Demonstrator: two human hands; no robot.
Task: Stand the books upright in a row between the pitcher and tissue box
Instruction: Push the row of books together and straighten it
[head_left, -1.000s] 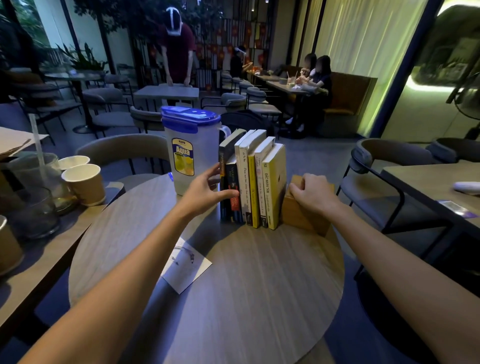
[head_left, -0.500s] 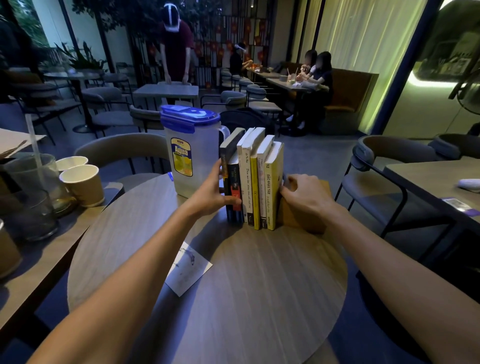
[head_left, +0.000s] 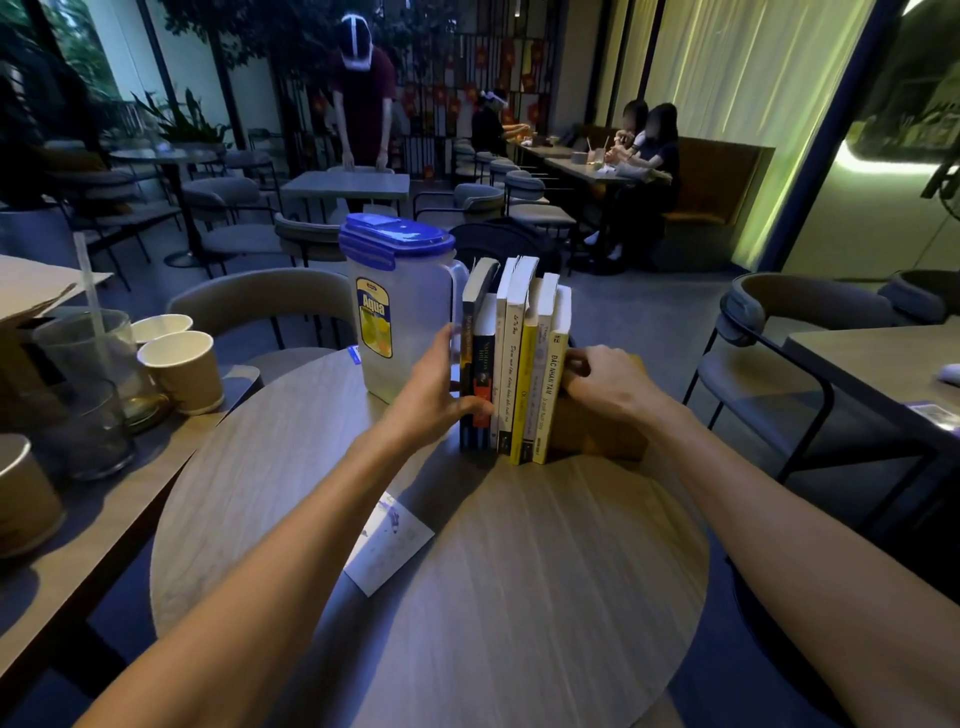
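Your round wooden table (head_left: 519, 597) carries everything. At its far side stands the clear pitcher (head_left: 402, 317) with a blue lid and a yellow "Aqua" label. Just right of it, the books (head_left: 514, 358) stand upright in a tight row, spines toward you, dark covers at the left and yellow ones at the right. The brown tissue box (head_left: 602, 436) sits against the right end of the row, mostly under your right hand (head_left: 605, 382), which lies on top of it with fingers curled toward the last yellow book. Your left hand (head_left: 436, 400) is spread flat against the leftmost dark book, thumb across its spine, between pitcher and row. A white paper card (head_left: 389, 543) lies nearer you.
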